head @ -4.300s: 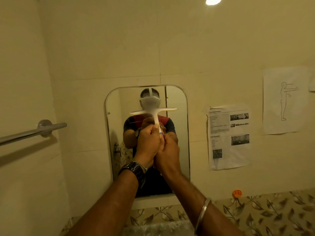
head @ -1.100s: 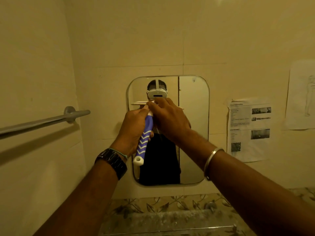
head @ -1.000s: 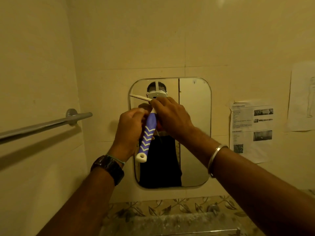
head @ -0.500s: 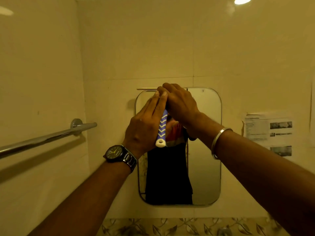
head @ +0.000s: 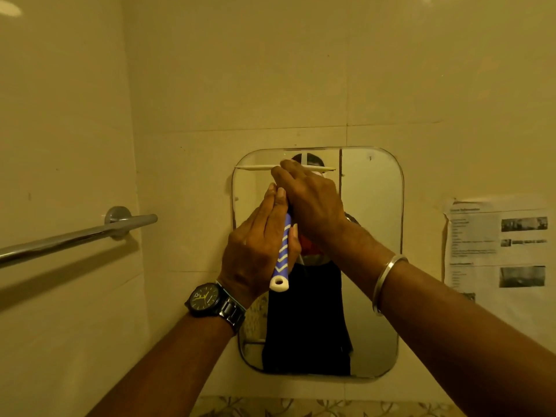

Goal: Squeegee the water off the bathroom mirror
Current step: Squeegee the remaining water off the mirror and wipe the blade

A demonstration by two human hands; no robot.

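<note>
A rounded rectangular mirror (head: 373,266) hangs on the cream tiled wall. A squeegee (head: 281,254) with a blue, white-chevron handle has its white blade lying level across the mirror's upper left part, just below the top edge. My left hand (head: 258,245) lies along the handle's left side with straight fingers and the thumb round the handle. My right hand (head: 310,197) covers the top of the handle, fingers curled over it and reaching to the blade. The middle of the blade is hidden behind my right hand.
A chrome towel bar (head: 78,236) juts from the left wall toward the mirror. A printed paper sheet (head: 496,245) is stuck to the wall right of the mirror. A leaf-patterned tile strip (head: 316,407) runs below.
The squeegee rose from mid-mirror to the top edge. In the last half second the blade has come down slightly from the top edge onto the glass. Both hands stay on the handle.
</note>
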